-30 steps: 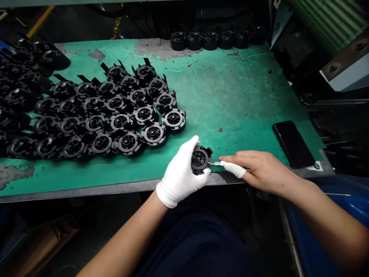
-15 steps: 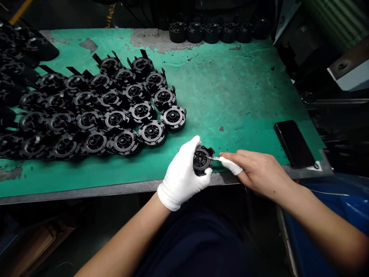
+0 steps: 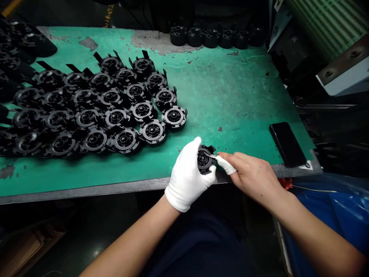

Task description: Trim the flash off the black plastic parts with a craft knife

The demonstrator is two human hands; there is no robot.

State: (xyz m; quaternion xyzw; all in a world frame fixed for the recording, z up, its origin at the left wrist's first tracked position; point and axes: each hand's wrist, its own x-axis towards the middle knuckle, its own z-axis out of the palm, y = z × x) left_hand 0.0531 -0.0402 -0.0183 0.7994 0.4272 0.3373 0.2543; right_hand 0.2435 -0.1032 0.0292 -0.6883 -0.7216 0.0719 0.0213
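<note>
My left hand (image 3: pixel 188 173), in a white glove, is closed around a round black plastic housing (image 3: pixel 205 158) near the table's front edge. The housing's open face with its inner ring is turned up toward me. My right hand (image 3: pixel 248 167), bare but for a white cover on the thumb, pinches a small blade (image 3: pixel 213 156) with a metallic tip. That tip reaches the inner ring of the housing on its right side. The blade's handle is hidden in my fingers. Left of my hands, rows of similar black housings (image 3: pixel 152 131) stand on the green tabletop (image 3: pixel 225 92).
A black phone (image 3: pixel 287 144) lies at the table's right end. More black parts (image 3: pixel 195 36) line the back edge, and others (image 3: pixel 31 42) stand at far left. Machine parts (image 3: pixel 343 73) jut in at upper right. Blue plastic (image 3: pixel 340 207) hangs below right.
The view has shifted slightly. The blade tip has moved a little along the housing's inner ring toward its upper right. Both hands keep their holds.
</note>
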